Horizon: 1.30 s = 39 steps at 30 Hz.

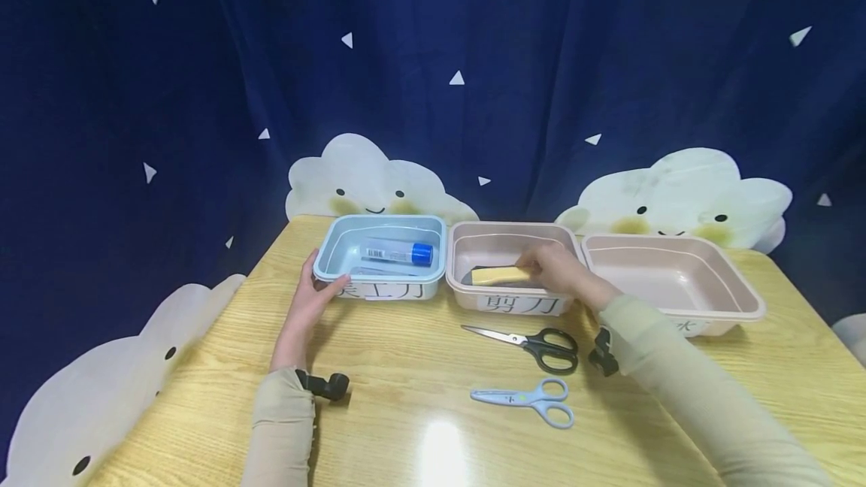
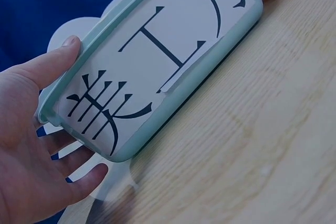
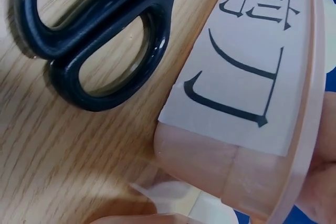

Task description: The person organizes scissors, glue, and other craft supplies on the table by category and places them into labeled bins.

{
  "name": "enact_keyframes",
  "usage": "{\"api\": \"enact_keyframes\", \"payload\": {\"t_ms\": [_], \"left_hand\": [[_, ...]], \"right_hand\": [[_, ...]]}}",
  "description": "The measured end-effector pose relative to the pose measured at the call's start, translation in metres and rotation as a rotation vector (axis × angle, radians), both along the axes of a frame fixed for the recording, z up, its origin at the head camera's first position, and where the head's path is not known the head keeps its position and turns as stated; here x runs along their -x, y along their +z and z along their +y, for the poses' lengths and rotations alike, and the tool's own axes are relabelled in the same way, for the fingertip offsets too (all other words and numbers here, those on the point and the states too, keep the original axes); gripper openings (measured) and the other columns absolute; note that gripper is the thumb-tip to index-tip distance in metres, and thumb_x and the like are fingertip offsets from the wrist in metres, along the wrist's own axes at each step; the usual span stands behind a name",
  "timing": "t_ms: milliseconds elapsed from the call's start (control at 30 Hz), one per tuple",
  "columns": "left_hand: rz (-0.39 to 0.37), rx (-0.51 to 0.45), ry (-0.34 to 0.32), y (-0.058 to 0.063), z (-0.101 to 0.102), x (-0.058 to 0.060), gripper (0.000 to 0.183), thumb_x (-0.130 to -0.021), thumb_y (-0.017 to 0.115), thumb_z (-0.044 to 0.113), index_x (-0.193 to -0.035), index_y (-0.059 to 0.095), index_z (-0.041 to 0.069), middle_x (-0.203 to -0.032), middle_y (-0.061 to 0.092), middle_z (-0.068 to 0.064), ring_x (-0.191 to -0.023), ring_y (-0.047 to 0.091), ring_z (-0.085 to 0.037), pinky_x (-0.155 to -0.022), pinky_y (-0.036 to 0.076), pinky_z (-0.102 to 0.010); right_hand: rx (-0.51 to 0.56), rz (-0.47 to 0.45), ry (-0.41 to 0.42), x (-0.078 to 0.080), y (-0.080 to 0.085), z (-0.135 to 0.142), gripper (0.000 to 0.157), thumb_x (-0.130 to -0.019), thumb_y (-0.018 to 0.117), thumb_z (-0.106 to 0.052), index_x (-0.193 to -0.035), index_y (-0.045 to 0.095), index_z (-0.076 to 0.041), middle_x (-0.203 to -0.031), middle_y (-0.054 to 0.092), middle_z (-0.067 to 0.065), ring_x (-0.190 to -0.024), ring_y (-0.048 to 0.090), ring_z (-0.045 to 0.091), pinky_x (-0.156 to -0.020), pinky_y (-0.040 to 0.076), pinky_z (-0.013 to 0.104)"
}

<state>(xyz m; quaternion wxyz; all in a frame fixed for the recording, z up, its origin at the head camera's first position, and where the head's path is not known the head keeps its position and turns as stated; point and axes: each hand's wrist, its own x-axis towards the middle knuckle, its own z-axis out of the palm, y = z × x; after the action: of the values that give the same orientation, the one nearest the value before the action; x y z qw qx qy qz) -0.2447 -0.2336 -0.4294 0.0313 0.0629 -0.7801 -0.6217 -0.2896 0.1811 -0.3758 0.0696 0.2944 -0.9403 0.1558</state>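
Note:
My left hand grips the near left corner of a light blue bin, its thumb on the front rim and its fingers round the end. In the left wrist view that bin's front carries a white label. Inside lies a clear glue tube with a blue cap. My right hand reaches into the middle pinkish bin, holding one end of a long yellow item with a dark edge. In the right wrist view the bin wall hides most of this hand.
Black-handled scissors and light blue scissors lie on the wooden table, in front of the middle bin. A second pinkish bin stands at the right end of the row. Behind the table hangs a dark blue curtain.

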Motion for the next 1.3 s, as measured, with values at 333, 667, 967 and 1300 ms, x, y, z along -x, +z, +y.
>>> {"api": "enact_keyframes", "payload": {"t_ms": [333,667,967,1300], "left_hand": [[0.007,-0.012,-0.005,0.001,0.001,-0.001,0.091,-0.084,0.065,0.027,-0.147,0.000,0.023,-0.152,0.012,-0.009,-0.138,0.018,-0.031,-0.112,0.017,-0.046],[0.009,-0.021,-0.006,-0.001,0.000,0.001,0.091,-0.084,0.065,0.028,-0.147,0.000,0.025,-0.152,0.012,-0.010,-0.137,0.019,-0.031,-0.111,0.019,-0.045],[0.009,-0.012,-0.001,-0.001,0.001,0.002,0.091,-0.084,0.065,0.028,-0.147,0.001,0.023,-0.152,0.014,-0.011,-0.137,0.020,-0.031,-0.112,0.019,-0.045],[0.023,-0.018,-0.024,0.003,0.000,-0.001,0.089,-0.086,0.063,0.026,-0.147,-0.002,0.024,-0.153,0.009,-0.009,-0.138,0.016,-0.030,-0.113,0.014,-0.044]], "right_hand": [[-0.028,-0.043,-0.027,0.005,-0.005,0.001,0.026,-0.067,0.063,0.010,-0.090,0.070,-0.001,-0.088,0.069,0.012,-0.090,0.062,0.032,-0.084,0.049,0.044],[0.038,-0.088,-0.090,-0.004,0.004,0.010,0.039,-0.068,0.050,0.015,-0.102,0.066,0.002,-0.098,0.067,0.018,-0.096,0.061,0.034,-0.088,0.047,0.047],[0.086,-0.009,-0.075,-0.029,0.017,0.026,0.019,-0.082,0.057,0.003,-0.098,0.067,-0.002,-0.093,0.067,0.014,-0.084,0.063,0.029,-0.076,0.051,0.044],[0.099,0.153,-0.081,-0.063,0.029,0.053,0.021,-0.075,0.060,0.007,-0.092,0.068,-0.001,-0.082,0.062,0.011,-0.076,0.061,0.025,-0.068,0.052,0.040]]}}
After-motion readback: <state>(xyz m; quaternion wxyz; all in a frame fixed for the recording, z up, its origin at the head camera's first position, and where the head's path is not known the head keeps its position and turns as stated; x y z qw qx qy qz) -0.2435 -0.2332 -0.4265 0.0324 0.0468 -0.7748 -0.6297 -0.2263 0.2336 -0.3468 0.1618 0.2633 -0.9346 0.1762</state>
